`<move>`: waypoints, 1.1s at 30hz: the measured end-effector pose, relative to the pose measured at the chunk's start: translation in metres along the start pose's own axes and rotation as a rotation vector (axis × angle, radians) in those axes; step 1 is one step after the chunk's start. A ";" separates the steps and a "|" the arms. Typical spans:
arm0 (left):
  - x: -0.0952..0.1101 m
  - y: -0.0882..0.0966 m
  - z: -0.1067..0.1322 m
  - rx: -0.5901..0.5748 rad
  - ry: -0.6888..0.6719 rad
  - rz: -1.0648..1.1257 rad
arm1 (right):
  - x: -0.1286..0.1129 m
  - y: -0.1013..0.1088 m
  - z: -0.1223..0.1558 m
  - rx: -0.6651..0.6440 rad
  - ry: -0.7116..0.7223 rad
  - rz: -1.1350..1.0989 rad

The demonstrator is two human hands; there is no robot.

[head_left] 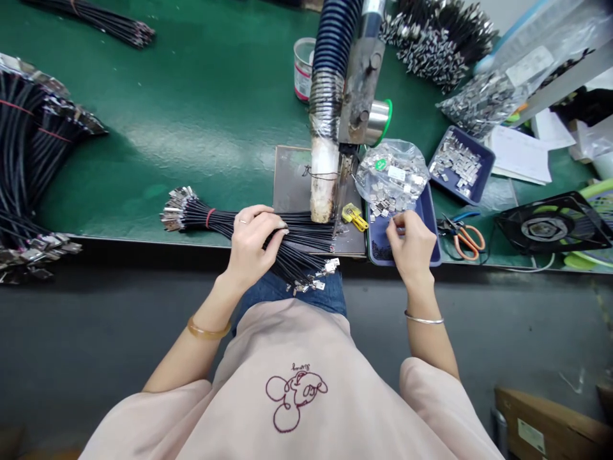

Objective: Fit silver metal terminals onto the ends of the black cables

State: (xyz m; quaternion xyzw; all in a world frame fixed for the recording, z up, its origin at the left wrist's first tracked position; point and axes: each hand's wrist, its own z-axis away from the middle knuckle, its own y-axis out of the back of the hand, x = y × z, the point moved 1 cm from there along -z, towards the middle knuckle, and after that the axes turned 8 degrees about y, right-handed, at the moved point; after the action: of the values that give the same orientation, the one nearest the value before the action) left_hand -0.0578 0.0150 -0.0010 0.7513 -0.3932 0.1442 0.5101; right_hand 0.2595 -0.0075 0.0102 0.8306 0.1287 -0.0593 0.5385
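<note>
A bundle of black cables (225, 222), tied with a red band, lies along the bench edge with metal connectors at its left end. My left hand (253, 246) rests over it, thumb and fingers closed on black cable. Below that hand, some cables hang past the edge, tipped with metal connectors (318, 275). My right hand (412, 241) is pinched closed over a blue tray (433, 239); whatever sits between its fingertips is too small to make out. Small metal connector shells (383, 203) and tiny black pieces (382, 248) lie in the tray, partly under a plastic bag (395, 169).
A fume hose (328, 115) and metal post (361, 96) stand between my hands, beside a solder spool (378, 121). Right of the tray are orange-handled pliers (468, 241), a fan (546, 223) and a second tray (488, 172). More cable bundles (29, 140) lie left.
</note>
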 end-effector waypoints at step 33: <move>0.045 -0.034 -0.001 -0.446 0.177 0.563 | -0.093 -0.031 0.044 0.042 -0.302 -1.119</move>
State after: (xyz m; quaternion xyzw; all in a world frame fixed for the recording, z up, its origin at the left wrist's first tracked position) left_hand -0.0030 0.0019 0.0049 0.4686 -0.5606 0.2538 0.6338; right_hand 0.1631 -0.0493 -0.0127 0.6292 0.4687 -0.4554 0.4208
